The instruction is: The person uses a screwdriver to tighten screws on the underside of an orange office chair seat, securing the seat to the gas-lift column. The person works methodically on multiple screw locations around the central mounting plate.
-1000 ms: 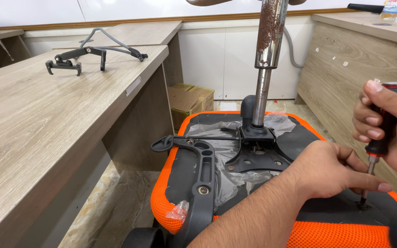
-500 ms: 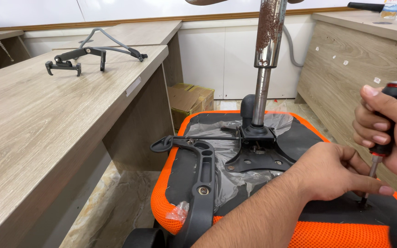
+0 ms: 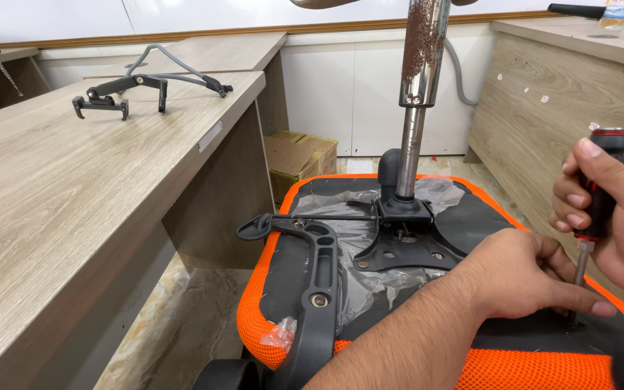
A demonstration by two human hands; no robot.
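My right hand (image 3: 619,209) gripped one red-and-black screwdriver (image 3: 601,191) upright, its tip down on the underside of one overturned orange chair seat (image 3: 543,365); my left hand (image 3: 536,278) lay on the seat, fingers pinched close around the shaft's lower end. One rusty gas-lift column (image 3: 420,79) rose from the seat's black plate, one black armrest (image 3: 315,278) alongside, one metal bracket (image 3: 120,90) on the wooden surface (image 3: 52,195)

Orange mesh cloth seat (image 3: 529,368); rust-speckled glossy metal column (image 3: 422,87); matt black plastic armrest (image 3: 317,289); wood-grain surface (image 3: 52,188).
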